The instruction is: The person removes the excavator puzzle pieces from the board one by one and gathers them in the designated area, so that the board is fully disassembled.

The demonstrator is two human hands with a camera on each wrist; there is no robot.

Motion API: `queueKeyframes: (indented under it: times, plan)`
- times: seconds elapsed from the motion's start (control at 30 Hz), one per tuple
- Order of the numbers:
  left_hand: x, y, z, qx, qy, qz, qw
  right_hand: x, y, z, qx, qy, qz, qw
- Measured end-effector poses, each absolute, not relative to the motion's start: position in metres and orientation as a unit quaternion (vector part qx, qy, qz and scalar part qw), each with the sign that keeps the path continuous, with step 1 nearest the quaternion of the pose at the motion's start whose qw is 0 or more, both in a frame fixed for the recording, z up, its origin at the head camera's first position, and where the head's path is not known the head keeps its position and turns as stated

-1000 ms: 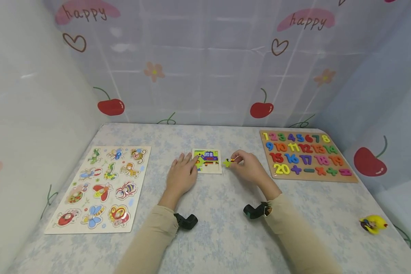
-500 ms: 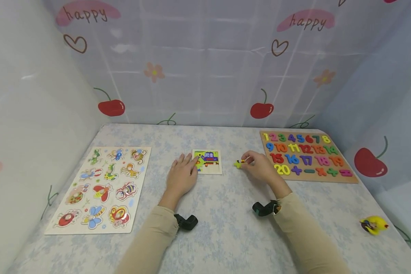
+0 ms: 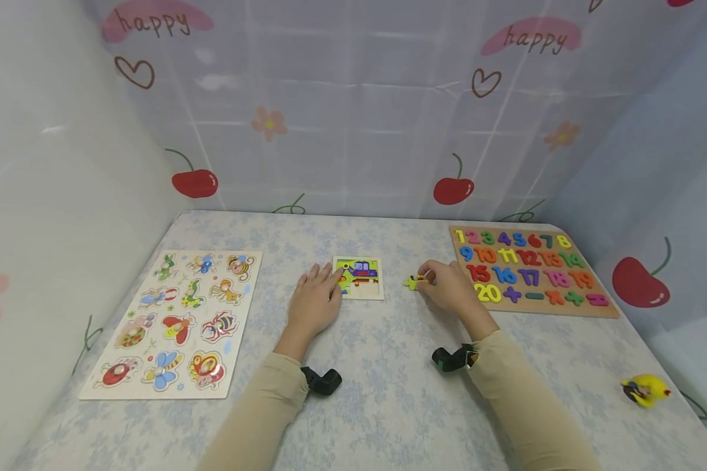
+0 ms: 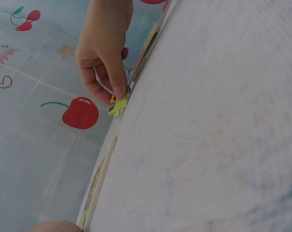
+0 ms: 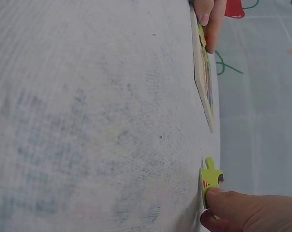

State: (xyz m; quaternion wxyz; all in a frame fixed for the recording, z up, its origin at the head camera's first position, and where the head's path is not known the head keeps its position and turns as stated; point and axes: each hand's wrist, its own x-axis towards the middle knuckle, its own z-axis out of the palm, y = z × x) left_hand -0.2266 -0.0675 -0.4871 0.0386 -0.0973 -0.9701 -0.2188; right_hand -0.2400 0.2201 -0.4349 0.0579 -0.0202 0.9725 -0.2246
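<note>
A small framed jigsaw [image 3: 363,292] with a purple vehicle lies mid-table. My left hand [image 3: 313,302] lies flat with its fingers spread, the fingertips on the frame's left side. To the right of the frame, my right hand [image 3: 450,288] pinches a yellow-green jigsaw piece [image 3: 412,282] between thumb and fingers. In the right wrist view the piece [image 5: 210,177] stands tilted at the table surface, its knob pointing toward the frame [image 5: 202,92]. The left wrist view shows the same piece [image 4: 118,107] under the thumb; whether it touches the table, I cannot tell.
On the left lies a board of insect pictures [image 3: 173,325]. A brown number board [image 3: 524,304] is at the back right, just beyond my right hand. A yellow toy [image 3: 646,390] sits near the right edge. Curtains stand behind and beside the table.
My right hand has moved right, away from the frame, with the piece in its fingers, and has then stayed nearly still. My left hand has stayed on the frame.
</note>
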Motion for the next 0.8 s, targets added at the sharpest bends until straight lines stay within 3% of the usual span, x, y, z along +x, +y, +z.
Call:
queueKeyframes:
  times: [0.63, 0.8]
  plan:
    - [-0.2287, -0.0683, -0.4854, -0.096, -0.968, -0.228, 0.028, -0.2398, 0.2167, -0.4382, -0.075, 0.986, -0.15, -0.023]
    - [-0.2292, -0.0704, -0.4829, -0.106, -0.966, -0.236, 0.019, -0.2395, 0.2141, -0.4402, -0.074, 0.986, -0.151, -0.02]
